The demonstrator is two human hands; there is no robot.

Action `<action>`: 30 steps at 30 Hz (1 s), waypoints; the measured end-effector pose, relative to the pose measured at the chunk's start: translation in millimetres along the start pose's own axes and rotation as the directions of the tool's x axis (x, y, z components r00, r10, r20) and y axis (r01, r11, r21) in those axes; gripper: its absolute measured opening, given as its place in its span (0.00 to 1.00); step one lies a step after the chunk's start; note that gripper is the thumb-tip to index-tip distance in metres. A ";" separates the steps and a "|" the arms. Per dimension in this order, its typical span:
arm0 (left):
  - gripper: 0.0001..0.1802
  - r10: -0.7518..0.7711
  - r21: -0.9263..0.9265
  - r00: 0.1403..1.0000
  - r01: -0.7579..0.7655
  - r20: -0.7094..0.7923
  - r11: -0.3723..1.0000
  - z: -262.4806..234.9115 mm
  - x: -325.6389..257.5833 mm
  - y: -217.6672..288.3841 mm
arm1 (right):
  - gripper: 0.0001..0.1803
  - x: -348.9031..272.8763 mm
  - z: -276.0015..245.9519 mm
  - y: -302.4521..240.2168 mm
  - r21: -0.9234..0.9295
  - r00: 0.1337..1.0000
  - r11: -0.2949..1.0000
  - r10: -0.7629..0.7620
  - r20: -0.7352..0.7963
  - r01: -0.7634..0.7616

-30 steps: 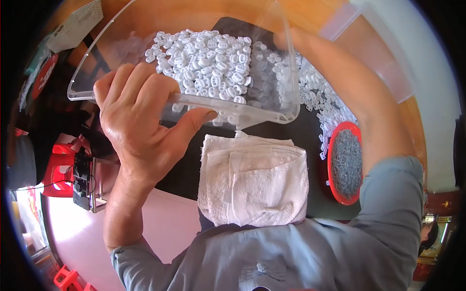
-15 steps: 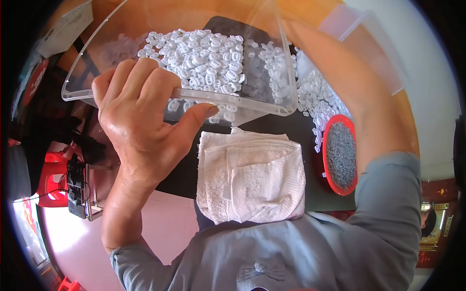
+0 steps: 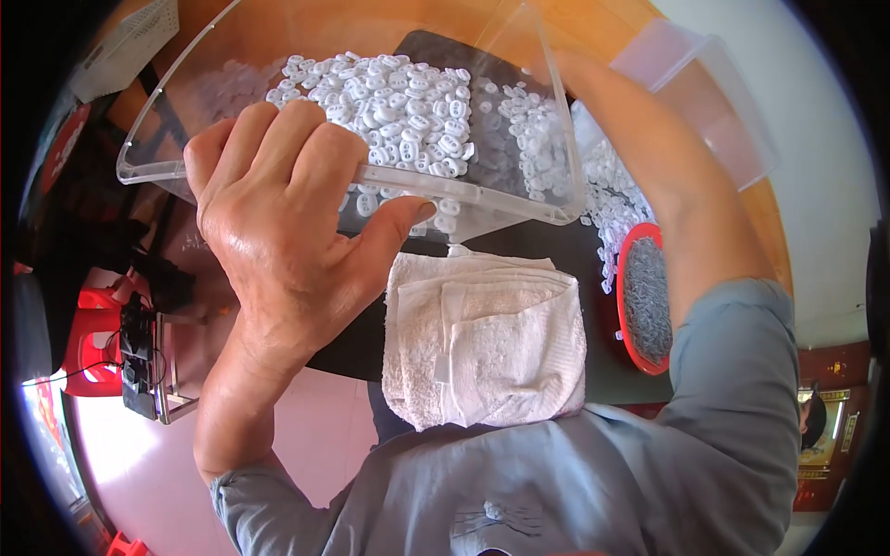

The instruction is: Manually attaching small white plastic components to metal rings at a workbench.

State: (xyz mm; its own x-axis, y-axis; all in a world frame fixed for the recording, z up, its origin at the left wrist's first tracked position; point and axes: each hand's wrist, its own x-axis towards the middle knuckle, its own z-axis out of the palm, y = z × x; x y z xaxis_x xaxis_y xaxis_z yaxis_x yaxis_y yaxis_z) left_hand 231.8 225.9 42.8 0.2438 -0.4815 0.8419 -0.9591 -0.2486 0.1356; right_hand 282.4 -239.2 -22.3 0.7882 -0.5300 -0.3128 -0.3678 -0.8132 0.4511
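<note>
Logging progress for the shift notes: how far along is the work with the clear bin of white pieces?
Done: small white pieces lie heaped on the dark mat beside the red dish.
In hand: the left hand grips the near wall of the clear bin, held tilted above the folded towel. The right hand is hidden behind the bin.
Left: many white pieces in the bin.
</note>
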 end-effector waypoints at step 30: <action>0.25 -0.044 -0.003 0.999 0.044 0.031 0.999 -2.2 -0.4 5.6 | 0.19 -70.6 -16.9 -47.4 0.400 0.923 0.914 0.093 -0.373 0.070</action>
State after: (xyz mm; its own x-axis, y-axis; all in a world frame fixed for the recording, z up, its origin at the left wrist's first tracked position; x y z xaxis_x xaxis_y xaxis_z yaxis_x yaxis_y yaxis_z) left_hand 226.1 226.6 44.3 0.2903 -0.4955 0.8187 -0.9478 -0.2671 0.1743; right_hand 252.4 -159.2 -7.5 0.8776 -0.4748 0.0653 -0.4783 -0.8764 0.0559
